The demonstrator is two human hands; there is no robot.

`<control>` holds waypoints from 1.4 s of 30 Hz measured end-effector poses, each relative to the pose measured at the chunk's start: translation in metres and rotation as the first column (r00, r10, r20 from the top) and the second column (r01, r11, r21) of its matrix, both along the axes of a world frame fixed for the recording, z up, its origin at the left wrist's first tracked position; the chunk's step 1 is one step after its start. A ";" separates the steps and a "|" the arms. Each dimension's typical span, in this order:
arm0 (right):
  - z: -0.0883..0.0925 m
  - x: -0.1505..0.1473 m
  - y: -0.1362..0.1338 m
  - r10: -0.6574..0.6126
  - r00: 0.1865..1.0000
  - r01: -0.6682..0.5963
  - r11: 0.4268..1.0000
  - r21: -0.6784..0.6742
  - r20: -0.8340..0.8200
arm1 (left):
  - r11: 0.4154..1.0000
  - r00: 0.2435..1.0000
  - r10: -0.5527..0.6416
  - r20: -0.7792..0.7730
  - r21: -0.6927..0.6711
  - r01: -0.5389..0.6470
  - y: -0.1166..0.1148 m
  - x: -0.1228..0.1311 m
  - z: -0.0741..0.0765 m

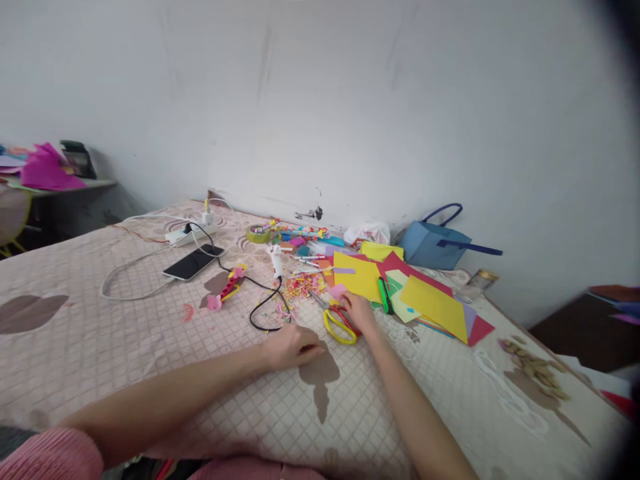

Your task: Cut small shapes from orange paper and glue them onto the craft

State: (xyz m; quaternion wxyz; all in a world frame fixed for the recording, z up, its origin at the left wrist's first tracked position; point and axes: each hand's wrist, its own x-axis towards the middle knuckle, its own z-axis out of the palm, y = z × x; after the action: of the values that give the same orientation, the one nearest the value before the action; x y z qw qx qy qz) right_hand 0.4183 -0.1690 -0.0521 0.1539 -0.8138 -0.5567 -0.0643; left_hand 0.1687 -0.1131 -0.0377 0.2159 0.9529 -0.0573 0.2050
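Observation:
My left hand [293, 347] rests on the quilted cover with its fingers curled in; I see nothing held in it. Further right, my right hand [359, 313] reaches forward, its fingertips pinched at a small piece of pink paper [337, 291]. A pair of scissors [340, 328] with yellow and red handles lies beside and partly under that hand, its blades pointing away to the left. Just right of the hand is a green utility knife [385, 295]. Small colourful bits [303, 287] are scattered beyond the scissors.
Yellow paper sheets [435, 307] and other coloured sheets lie at right, before a blue bag [433, 243]. A white glue gun [276, 261] trails a black cord. Left are a phone [193, 262], a power strip [190, 233] and a pink-ended craft piece [227, 290].

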 end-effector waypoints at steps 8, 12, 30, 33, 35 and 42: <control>-0.007 0.004 -0.001 0.041 0.999 -0.033 0.964 0.263 -0.026 | 0.998 0.998 0.051 -0.024 -0.020 -0.052 0.002 0.002 -0.003; -0.009 0.002 -0.002 0.052 0.998 -0.031 0.908 0.418 -0.040 | 0.998 0.998 0.062 -0.027 -0.008 -0.062 0.002 0.002 -0.006; -0.025 0.022 -0.002 -0.045 0.992 0.093 0.896 0.434 -0.118 | 0.995 0.994 0.099 -0.049 -0.011 -0.100 0.004 0.003 -0.008; -0.023 0.018 0.000 0.009 0.994 0.032 0.924 0.381 -0.105 | 0.995 0.993 0.098 -0.059 -0.014 -0.099 0.004 0.003 -0.009; -0.020 0.011 0.001 0.069 0.993 -0.031 0.938 0.344 -0.098 | 0.995 0.993 0.100 -0.057 -0.013 -0.101 0.005 0.003 -0.009; -0.014 -0.007 0.003 0.197 0.976 -0.173 0.961 0.217 -0.096 | 0.993 0.993 0.114 -0.026 -0.033 -0.115 0.005 0.004 -0.010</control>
State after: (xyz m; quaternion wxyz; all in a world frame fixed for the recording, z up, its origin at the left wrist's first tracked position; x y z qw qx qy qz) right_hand 0.4115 -0.1659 -0.0665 0.2754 -0.7400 -0.6108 -0.0598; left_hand 0.1731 -0.1081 -0.0477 0.2208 0.9532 0.0038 0.2065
